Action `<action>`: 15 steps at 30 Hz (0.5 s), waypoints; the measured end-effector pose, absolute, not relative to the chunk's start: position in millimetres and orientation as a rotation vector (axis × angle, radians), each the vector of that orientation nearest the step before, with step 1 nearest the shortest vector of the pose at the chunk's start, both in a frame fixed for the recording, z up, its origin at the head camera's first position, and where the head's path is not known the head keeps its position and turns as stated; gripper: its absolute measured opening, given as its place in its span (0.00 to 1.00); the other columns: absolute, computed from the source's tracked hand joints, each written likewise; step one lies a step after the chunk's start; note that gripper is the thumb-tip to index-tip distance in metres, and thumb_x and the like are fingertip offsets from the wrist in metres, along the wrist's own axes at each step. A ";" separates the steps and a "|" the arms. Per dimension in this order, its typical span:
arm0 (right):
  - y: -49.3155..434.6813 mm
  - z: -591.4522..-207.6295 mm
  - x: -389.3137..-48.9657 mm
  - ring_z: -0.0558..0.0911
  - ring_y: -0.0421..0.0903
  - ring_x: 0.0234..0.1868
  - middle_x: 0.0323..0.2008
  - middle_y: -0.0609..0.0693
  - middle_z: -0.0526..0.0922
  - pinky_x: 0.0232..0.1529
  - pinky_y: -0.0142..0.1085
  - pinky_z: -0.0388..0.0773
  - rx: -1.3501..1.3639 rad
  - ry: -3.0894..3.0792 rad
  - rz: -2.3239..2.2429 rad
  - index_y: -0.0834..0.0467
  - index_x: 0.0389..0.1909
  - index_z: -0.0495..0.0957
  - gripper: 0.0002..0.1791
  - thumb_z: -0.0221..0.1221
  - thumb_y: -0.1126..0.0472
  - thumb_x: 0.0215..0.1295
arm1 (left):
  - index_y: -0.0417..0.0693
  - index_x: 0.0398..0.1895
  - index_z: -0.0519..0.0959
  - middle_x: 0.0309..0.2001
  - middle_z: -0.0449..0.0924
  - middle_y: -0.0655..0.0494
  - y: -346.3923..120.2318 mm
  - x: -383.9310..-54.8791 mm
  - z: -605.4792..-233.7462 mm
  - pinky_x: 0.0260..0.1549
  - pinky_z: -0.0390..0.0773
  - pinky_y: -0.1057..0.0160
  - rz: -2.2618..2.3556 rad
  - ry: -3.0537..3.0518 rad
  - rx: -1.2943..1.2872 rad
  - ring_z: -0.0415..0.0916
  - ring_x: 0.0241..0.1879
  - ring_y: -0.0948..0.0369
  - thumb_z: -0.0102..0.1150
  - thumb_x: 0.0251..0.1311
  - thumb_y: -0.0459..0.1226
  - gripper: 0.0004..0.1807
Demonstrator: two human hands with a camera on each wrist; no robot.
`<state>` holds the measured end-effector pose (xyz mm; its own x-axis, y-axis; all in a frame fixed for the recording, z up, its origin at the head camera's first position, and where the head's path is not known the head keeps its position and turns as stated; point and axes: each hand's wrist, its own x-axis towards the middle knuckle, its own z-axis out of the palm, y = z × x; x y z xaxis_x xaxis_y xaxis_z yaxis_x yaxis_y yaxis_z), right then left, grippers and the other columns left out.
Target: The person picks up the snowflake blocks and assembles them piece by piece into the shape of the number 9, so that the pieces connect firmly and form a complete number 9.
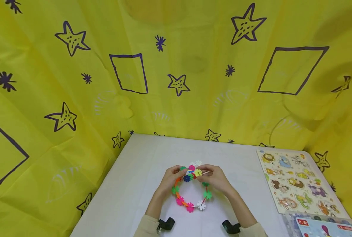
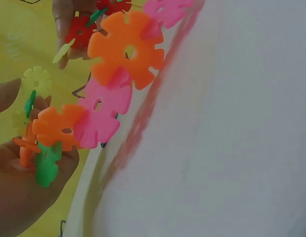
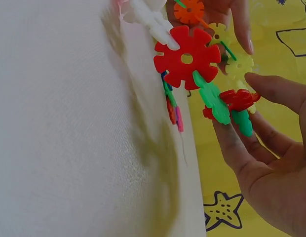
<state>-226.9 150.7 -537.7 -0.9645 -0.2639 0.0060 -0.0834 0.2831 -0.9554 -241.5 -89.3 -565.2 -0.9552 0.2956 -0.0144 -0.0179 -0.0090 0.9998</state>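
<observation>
A ring of interlocking plastic snowflake discs (image 1: pixel 190 207) in orange, pink, green, red, white and yellow hangs between both hands over the table. My left hand (image 1: pixel 169 180) grips its upper left part; in the left wrist view, orange and green discs (image 2: pixel 47 168) lie against the fingers and palm. At the upper right, my right hand (image 1: pixel 217 179) pinches the chain near a yellow disc (image 3: pixel 240 66), with red and green discs close to the fingertips. A large red disc (image 3: pixel 205 57) joins a white one lower on the ring. Several other discs (image 1: pixel 187 178) show between the hands.
At the right of the white table (image 1: pixel 128 184) lies an animal picture puzzle board (image 1: pixel 285 177). A clear plastic package with a printed card (image 1: pixel 327 227) overlaps the front right corner. Yellow star-patterned cloth (image 1: pixel 193 108) hangs behind and on both sides.
</observation>
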 end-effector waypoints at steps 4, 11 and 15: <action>149.7 -537.1 -226.7 0.87 0.50 0.43 0.44 0.57 0.87 0.40 0.34 0.85 -0.318 2.385 -1.809 0.62 0.56 0.83 0.22 0.74 0.63 0.61 | 0.25 0.52 0.78 0.32 0.74 0.48 -89.0 -241.1 -563.8 0.37 0.74 0.66 2.062 2.042 0.300 0.71 0.34 0.56 0.63 0.73 0.42 0.23; 148.4 -536.4 -225.0 0.89 0.49 0.40 0.42 0.59 0.88 0.38 0.35 0.86 -0.346 2.380 -1.859 0.67 0.53 0.83 0.20 0.73 0.63 0.63 | 0.28 0.51 0.80 0.33 0.75 0.45 -89.0 -241.1 -563.0 0.37 0.75 0.65 2.069 2.046 0.319 0.71 0.33 0.57 0.63 0.73 0.42 0.21; 146.5 -534.5 -223.7 0.89 0.49 0.40 0.41 0.59 0.88 0.37 0.35 0.86 -0.331 2.391 -1.877 0.67 0.53 0.83 0.20 0.73 0.63 0.63 | 0.33 0.49 0.82 0.32 0.76 0.49 -88.4 -241.8 -564.0 0.37 0.74 0.65 2.069 2.047 0.318 0.72 0.33 0.60 0.64 0.72 0.41 0.17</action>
